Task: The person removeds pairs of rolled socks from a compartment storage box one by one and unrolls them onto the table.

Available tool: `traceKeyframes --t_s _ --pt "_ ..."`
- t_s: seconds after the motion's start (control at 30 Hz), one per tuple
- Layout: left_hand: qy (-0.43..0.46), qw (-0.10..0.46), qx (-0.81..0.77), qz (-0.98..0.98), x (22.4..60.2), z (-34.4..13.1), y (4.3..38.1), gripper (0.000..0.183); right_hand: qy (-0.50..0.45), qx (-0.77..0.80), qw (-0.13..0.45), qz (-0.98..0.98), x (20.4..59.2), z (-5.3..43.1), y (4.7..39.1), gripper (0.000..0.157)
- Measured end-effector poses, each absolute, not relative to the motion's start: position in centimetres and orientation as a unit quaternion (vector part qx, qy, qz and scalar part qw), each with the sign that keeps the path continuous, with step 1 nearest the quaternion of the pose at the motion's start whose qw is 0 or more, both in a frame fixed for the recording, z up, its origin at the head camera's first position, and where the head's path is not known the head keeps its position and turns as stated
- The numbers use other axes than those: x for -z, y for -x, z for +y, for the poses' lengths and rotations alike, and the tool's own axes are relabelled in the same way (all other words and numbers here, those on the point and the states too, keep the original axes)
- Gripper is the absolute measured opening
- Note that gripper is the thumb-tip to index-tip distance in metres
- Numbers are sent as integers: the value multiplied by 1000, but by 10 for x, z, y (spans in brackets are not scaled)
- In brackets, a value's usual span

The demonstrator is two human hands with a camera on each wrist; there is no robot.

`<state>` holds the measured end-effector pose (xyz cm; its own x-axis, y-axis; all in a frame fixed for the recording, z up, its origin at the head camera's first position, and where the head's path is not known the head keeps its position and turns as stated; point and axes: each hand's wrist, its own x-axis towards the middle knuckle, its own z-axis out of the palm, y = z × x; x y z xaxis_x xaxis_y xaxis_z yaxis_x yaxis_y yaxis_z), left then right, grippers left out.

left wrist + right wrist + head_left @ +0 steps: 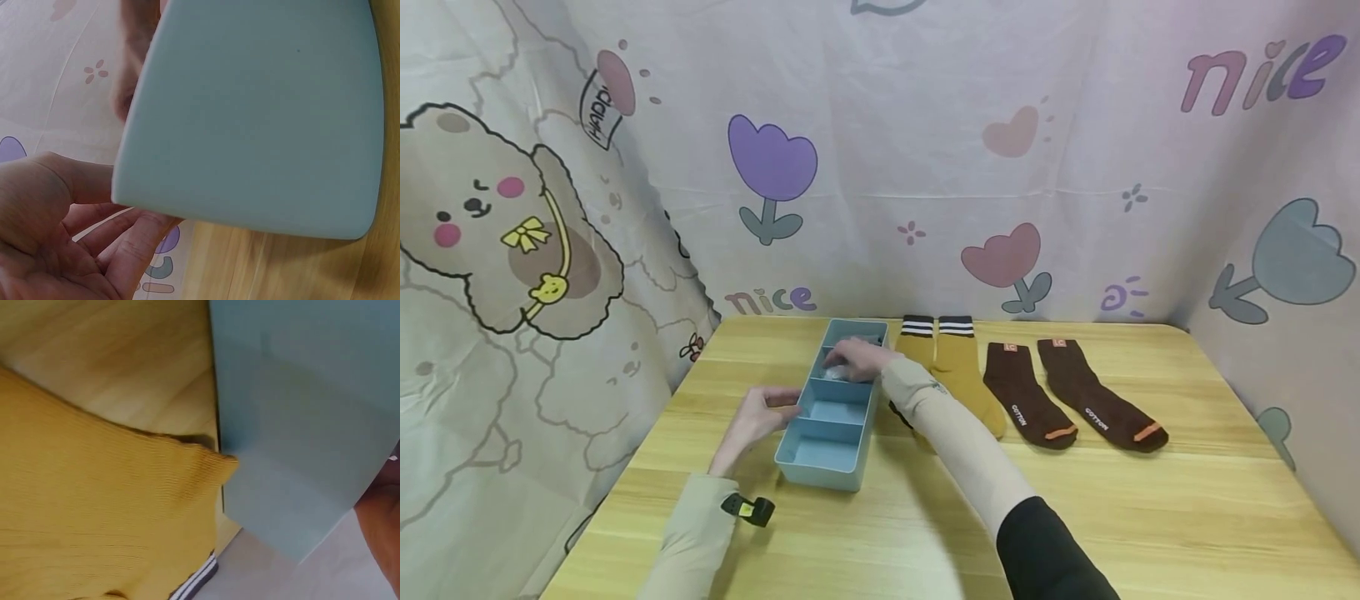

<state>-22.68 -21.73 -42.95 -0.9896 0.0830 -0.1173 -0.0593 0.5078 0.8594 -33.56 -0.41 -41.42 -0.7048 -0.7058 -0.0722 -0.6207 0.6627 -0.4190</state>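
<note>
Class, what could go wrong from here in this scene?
If the left hand loosens its grip, the box might shift while the right hand reaches inside. A yellow sock lies against or near the box; sliding could rumple it. The right sleeve passes over it and might drag it.

Pretty basic setup, just a light wood-grain tabletop (1150, 517) with a blue divided box (820, 477) under the right hand (859, 358), yellow socks (958, 371) just right of that hand, brown socks (1078, 390) farther right.
</note>
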Motion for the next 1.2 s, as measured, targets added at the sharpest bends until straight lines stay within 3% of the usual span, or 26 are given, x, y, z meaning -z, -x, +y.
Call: traceKeyframes --t_s 0.4,0.73,0.93,1.2 --pt "-11 76 -509 858 424 -216 229 38 352 397 -40 846 413 19 337 46" --pt "-9 75 -505 860 427 -215 228 39 332 480 -88 807 403 51 305 37" --pt "-11 78 -500 863 429 -214 228 39 352 459 -87 811 407 76 282 34" --pt "-43 45 -460 886 428 -216 224 35 373 401 -5 836 412 107 246 31"
